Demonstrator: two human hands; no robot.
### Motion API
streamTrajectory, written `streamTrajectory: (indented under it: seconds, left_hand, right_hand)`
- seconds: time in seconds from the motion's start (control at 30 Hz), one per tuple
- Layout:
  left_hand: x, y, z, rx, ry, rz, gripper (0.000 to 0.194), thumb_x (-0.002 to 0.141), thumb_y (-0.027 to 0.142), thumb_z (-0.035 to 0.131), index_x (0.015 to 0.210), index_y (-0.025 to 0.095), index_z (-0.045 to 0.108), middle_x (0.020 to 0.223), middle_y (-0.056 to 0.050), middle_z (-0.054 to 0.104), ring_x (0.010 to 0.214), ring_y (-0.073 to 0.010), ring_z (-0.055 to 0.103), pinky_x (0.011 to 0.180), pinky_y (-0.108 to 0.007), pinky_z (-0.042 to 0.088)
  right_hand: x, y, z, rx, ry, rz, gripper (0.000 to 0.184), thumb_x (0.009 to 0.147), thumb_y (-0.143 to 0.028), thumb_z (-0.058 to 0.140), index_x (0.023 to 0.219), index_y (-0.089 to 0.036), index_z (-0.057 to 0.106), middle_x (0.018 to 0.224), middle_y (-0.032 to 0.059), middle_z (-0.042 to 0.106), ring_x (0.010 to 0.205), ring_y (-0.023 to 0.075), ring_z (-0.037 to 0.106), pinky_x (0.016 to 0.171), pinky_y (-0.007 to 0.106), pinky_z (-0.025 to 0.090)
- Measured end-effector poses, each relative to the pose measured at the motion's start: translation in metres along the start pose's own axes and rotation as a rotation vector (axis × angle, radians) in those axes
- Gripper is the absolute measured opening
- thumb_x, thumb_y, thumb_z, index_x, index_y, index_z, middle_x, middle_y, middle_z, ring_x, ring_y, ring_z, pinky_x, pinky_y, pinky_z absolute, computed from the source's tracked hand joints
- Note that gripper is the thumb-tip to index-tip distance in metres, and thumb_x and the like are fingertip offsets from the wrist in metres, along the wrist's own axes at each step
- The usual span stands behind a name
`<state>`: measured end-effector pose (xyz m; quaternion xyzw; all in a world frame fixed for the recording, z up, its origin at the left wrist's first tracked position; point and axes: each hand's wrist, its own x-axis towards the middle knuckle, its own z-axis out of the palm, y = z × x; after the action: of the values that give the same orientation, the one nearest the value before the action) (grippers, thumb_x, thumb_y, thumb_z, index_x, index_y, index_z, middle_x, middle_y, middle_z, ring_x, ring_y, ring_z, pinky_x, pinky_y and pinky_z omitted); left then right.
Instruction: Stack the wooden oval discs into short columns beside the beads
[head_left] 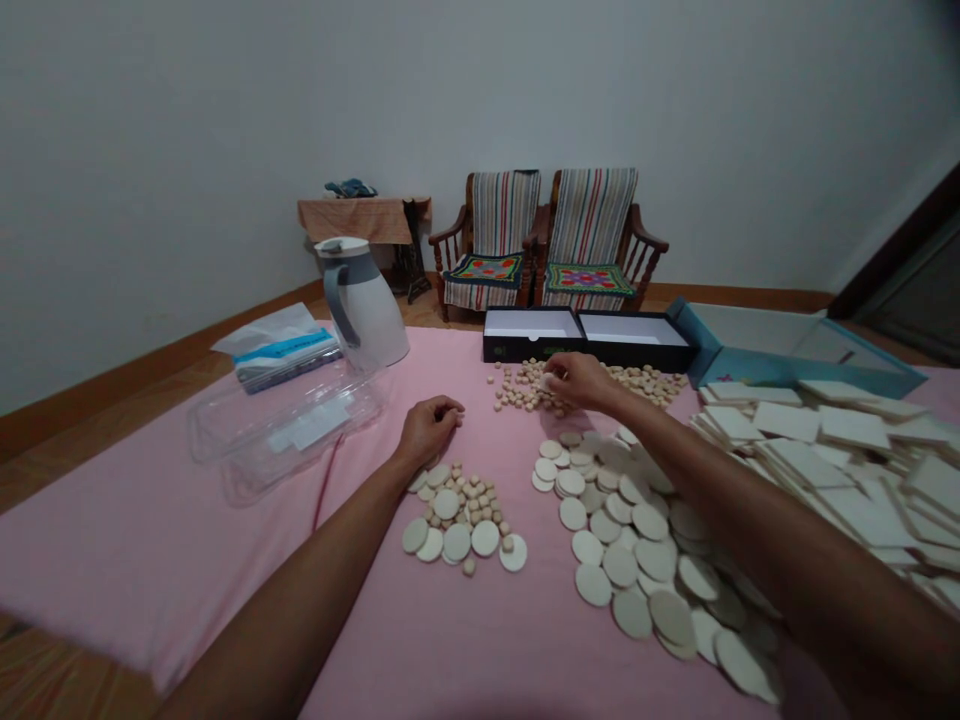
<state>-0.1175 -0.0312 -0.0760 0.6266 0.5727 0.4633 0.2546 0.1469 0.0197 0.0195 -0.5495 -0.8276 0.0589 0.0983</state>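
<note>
My right hand [577, 380] reaches over a scatter of small wooden cubes [525, 388] at the far side of the table. Its fingers pinch a pale round wooden disc [547, 383]. My left hand [432, 430] rests on the pink cloth with its fingers curled in; whatever they may hold is hidden. Just in front of that wrist lies a small mixed pile of discs [457, 542] and cubes [480, 490]. Under my right forearm spreads a large heap of wooden discs [619, 564], partly covered by the arm.
Square wooden tiles [810, 470] are heaped at the right, before a blue box [795, 350]. Two black-sided trays [529, 348] stand at the back edge. On the left are a white jug [371, 315], tissues [281, 350] and clear plastic packaging [292, 430]. Two chairs [495, 230] stand beyond.
</note>
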Motion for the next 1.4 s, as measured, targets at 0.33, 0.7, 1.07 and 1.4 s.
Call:
streamTrajectory:
  seconds: [0.33,0.7,1.07,1.4]
  left_hand:
    - [0.002,-0.002,0.001,0.002,-0.004,-0.003,0.019,0.073,0.027,0.055,0.079,0.016,0.069,0.069,-0.003,0.07,0.066,-0.0162,0.066,0.064,-0.025,0.049]
    - [0.001,-0.001,0.0,0.003,-0.01,0.003,0.021,0.073,0.028,0.054,0.08,0.015,0.069,0.07,-0.004,0.07,0.066,-0.0161,0.066,0.064,-0.025,0.05]
    - [0.001,-0.001,0.001,-0.001,-0.011,0.014,0.021,0.073,0.028,0.054,0.08,0.015,0.07,0.069,-0.004,0.07,0.065,-0.0163,0.066,0.064,-0.025,0.049]
    - [0.002,-0.002,0.001,-0.008,-0.011,0.009,0.02,0.073,0.028,0.055,0.079,0.015,0.069,0.069,-0.004,0.07,0.064,-0.0159,0.065,0.061,-0.024,0.048]
  right_hand:
    - [-0.101,0.081,-0.04,0.242,-0.28,-0.064,0.028,0.08,-0.033,0.048,0.081,-0.016,0.07,0.074,0.0039,0.07,0.068,0.017,0.06,0.06,0.025,0.041]
    - [-0.139,-0.052,-0.008,0.337,-0.142,-0.312,0.019,0.081,-0.018,0.05,0.096,-0.019,0.062,0.089,0.0041,0.065,0.076,0.0144,0.057,0.066,0.025,0.04]
    - [-0.157,-0.094,0.039,0.114,-0.225,-0.205,0.023,0.08,-0.019,0.054,0.102,-0.014,0.055,0.1,0.0097,0.057,0.084,0.0204,0.057,0.069,0.029,0.041]
    - [-0.144,-0.086,0.022,-0.109,0.008,-0.208,0.015,0.081,-0.007,0.049,0.088,-0.015,0.059,0.093,0.011,0.055,0.087,0.0235,0.049,0.073,0.034,0.038]
